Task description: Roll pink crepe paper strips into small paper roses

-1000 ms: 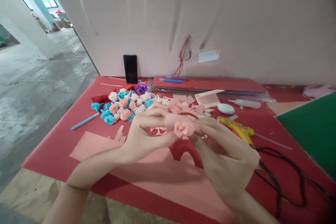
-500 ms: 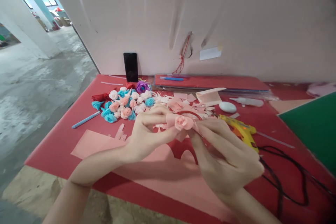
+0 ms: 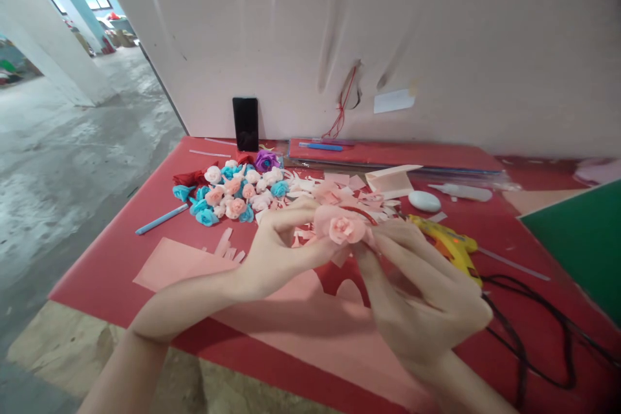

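A small pink paper rose (image 3: 342, 227) sits between both my hands above the red table (image 3: 111, 252). My left hand (image 3: 279, 242) pinches its left side with thumb and fingers closed. My right hand (image 3: 422, 291) grips it from the right and below, fingers curled. Pink paper scraps (image 3: 339, 191) lie just behind the rose. A large pink sheet (image 3: 291, 317) lies under my hands.
A pile of pink, white and blue paper roses (image 3: 233, 191) lies at the back left, with a blue pen (image 3: 162, 218) nearby. A yellow glue gun (image 3: 449, 244) and its black cable (image 3: 528, 336) lie right. A black phone (image 3: 245, 124) leans on the wall. A green sheet (image 3: 577, 239) lies far right.
The rose and both hands have lifted slightly and shifted a little right. The petals around the rose look more spread out than before.
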